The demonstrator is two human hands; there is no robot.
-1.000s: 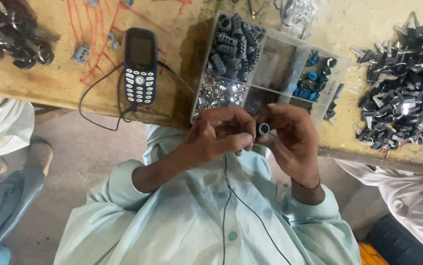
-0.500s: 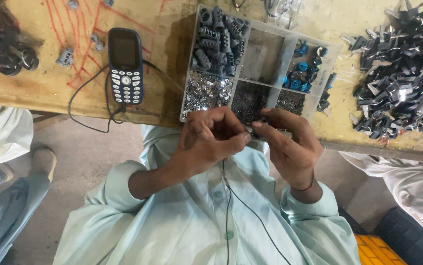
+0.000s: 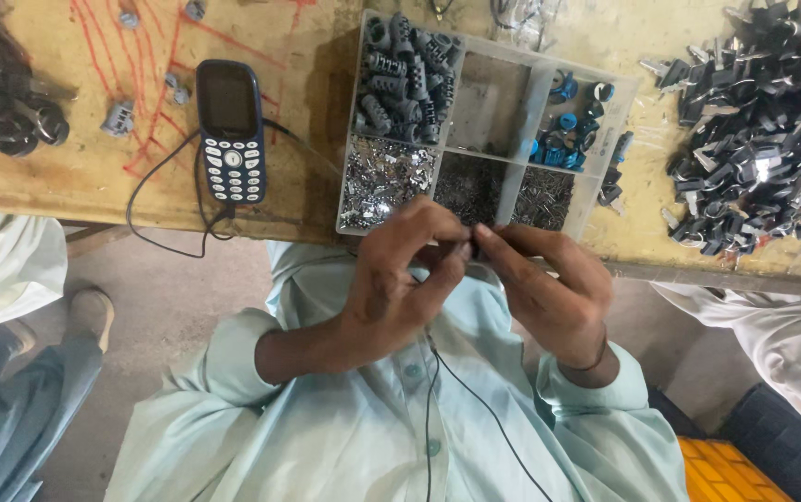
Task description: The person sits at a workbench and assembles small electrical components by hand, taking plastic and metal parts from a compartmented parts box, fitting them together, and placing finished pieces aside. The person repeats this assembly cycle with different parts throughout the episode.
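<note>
Yellowish and marked with red scribbles, the worktop (image 3: 93, 177) runs across the top of your view, its near edge just above your hands. At that near edge sits a clear compartment box (image 3: 510, 112) with six cells. Its far-left cell holds grey ribbed plugs (image 3: 405, 70), the far-middle cell looks almost bare, and the far-right one holds blue and black rings (image 3: 572, 130). Along the near row you have shiny metal clips (image 3: 386, 177) on the left, then two cells of fine dark pins (image 3: 503, 191).

Your left hand (image 3: 400, 288) and right hand (image 3: 549, 288) meet just below the box's near wall, off the worktop's edge and over your pale green shirt (image 3: 354, 418). Both sets of fingers are pinched narrow on a small dark part (image 3: 471, 251) between the fingertips; it is mostly hidden, so you cannot tell its long axis or which way it points.

Left of the box lies a dark keypad phone (image 3: 230, 130), lengthwise toward the far edge, with a black cable (image 3: 154, 200) looping off the near edge. Heaps of dark metal pieces (image 3: 763, 139) fill the right end, and another pile (image 3: 0, 102) the left end.
</note>
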